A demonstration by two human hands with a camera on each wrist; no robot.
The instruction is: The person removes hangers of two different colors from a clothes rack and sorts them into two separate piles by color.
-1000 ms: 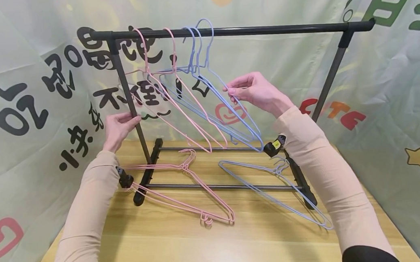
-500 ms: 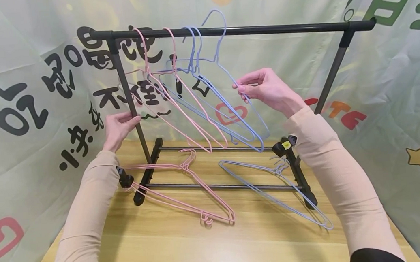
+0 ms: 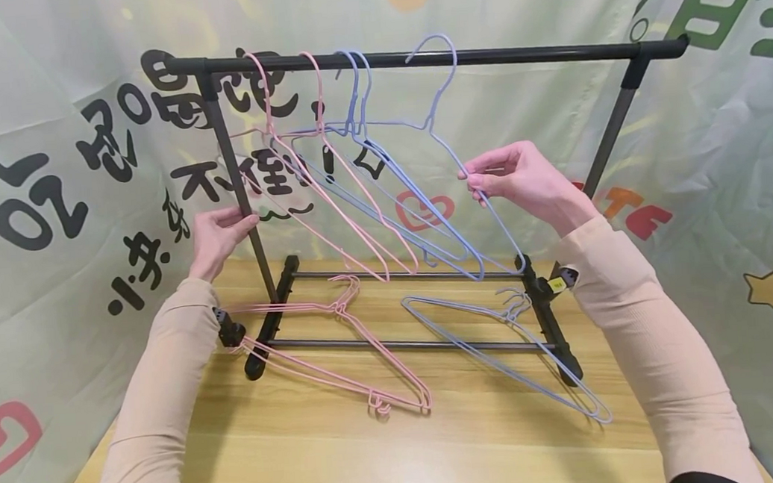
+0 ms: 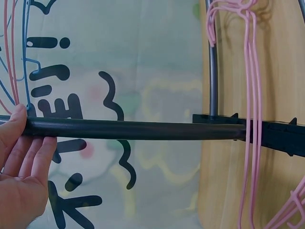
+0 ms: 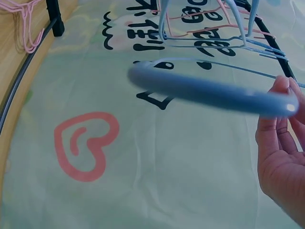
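Observation:
In the head view my right hand pinches the sloping side of a blue clothes hanger. Its hook is at the black top rail; whether it rests there I cannot tell. Close up in the right wrist view, the held blue hanger looks blurred. With thumb and fingers, my left hand grips the rack's left post. Two pink hangers hang from the rail's left part. Further right, two blue hangers hang close together.
On the wooden table, several pink hangers lie at the rack's left foot. Blue hangers lie across the base near the right foot. A printed cloth stands behind and at both sides.
My right hand has drawn the blue hanger rightward, away from the other two. Its hook rose above the rail, then came down farther right. My left hand has stayed on the post.

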